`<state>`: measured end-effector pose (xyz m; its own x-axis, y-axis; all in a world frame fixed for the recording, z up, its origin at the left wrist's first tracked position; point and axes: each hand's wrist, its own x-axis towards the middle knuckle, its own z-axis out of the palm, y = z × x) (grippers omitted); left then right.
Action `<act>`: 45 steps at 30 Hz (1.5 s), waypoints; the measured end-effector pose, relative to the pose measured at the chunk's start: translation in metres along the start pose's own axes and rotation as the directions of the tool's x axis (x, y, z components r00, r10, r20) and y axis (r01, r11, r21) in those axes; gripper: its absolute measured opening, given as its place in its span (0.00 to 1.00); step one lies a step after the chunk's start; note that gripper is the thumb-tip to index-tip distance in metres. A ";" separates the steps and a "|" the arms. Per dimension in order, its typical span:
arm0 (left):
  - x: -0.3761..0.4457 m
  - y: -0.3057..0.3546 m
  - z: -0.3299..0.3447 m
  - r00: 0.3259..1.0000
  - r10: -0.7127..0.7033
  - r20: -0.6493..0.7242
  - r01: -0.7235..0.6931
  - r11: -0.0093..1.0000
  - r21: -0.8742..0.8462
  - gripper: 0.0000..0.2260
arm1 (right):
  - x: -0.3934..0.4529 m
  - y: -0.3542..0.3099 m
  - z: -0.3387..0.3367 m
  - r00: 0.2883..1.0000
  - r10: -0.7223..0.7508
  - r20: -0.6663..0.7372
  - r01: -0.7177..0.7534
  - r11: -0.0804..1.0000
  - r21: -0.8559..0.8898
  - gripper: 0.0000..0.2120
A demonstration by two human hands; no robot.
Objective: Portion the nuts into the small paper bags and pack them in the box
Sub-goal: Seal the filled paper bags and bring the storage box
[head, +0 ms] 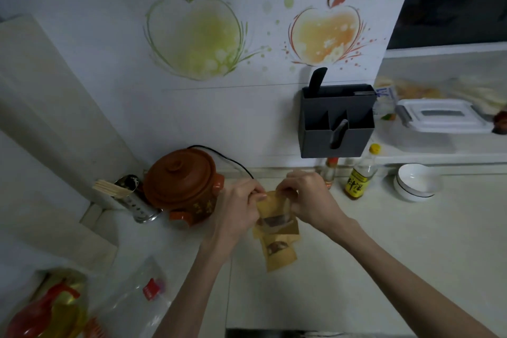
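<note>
Two small paper bags: the upper bag (277, 211), held above the counter (384, 241) at centre, is pinched at its top edge by both hands; the lower bag (279, 254) lies flat on the counter just beneath it, and dark contents show through the clear window of each. Left hand (241, 206) and right hand (307, 197): fingers curled, thumb and fingertips clamped on the upper bag's mouth from either side. Left of the hands, one brown clay pot (182, 186) with lid, beside one metal chopstick holder (134, 197). Right, two bottles (360, 173), stacked white bowls (417, 182), and above them one grey wall caddy (337, 121). Lower left, one clear plastic bag (131, 299) and red-and-yellow packaging (52, 307).
</note>
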<state>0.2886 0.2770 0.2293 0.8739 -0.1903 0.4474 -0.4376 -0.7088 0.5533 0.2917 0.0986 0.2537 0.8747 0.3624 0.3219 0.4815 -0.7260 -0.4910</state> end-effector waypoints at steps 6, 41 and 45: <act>-0.001 0.005 0.006 0.997 0.034 0.066 -0.036 0.999 0.024 0.06 | -0.019 0.007 0.003 0.998 0.065 -0.004 -0.065 0.998 -0.013 0.12; -0.143 -0.105 0.132 0.626 -0.700 0.344 0.773 0.615 -0.153 0.11 | -0.231 0.072 0.075 0.508 0.806 0.302 -0.861 0.467 0.203 0.20; -0.136 -0.092 0.151 0.718 -0.573 0.396 0.639 0.768 -0.048 0.14 | -0.267 0.076 0.069 0.401 0.871 0.284 -0.887 0.292 0.358 0.18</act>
<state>0.2423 0.2659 0.0116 0.9617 0.0008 -0.2740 0.2126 -0.6332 0.7442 0.0986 -0.0131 0.0743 0.7857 -0.3215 -0.5284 -0.6157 -0.3241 -0.7183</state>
